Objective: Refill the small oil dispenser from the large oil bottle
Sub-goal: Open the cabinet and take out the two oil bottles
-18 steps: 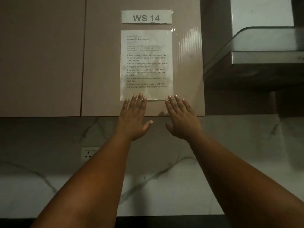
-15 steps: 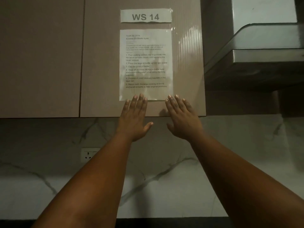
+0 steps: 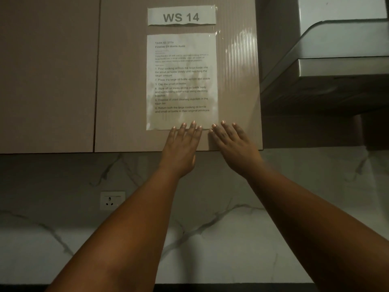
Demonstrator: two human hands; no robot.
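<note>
So, from my head cam I'm looking up at a wall cabinet door (image 3: 126,81), both arms raised. My left hand (image 3: 182,148) is flat, fingers straight and close together, tips at the bottom edge of a laminated sheet (image 3: 182,81) stuck on the door; the thumb is tucked along the palm side. My right hand (image 3: 233,146) is just beside it, also flat w/ fingers straight and slightly fanned, tips at the sheet's lower right corner. Neither hand grips or pinches anything (whether the palms really press the door or sit just off it, I can't tell). Above the sheet is a torn paper label (image 3: 181,16) reading "WS 14". The sheet's heading reads "Finalize Oil Bottle Refill", w/ numbered steps under it; the small print near the top is too blurred to read. As for the oil dispenser and the big oil bottle: not in view from this cam, so I can't say where they are. A second door (image 3: 48,74) sits to the left of this one. To the right is a range hood (image 3: 336,66), steel, its underside dark. Below the cabinets runs a marble-look backsplash (image 3: 210,239) w/ grey veins, and a white wall socket (image 3: 112,200) sits on it, left of my left forearm. A dark strip runs along the bottom edge of the frame.
</note>
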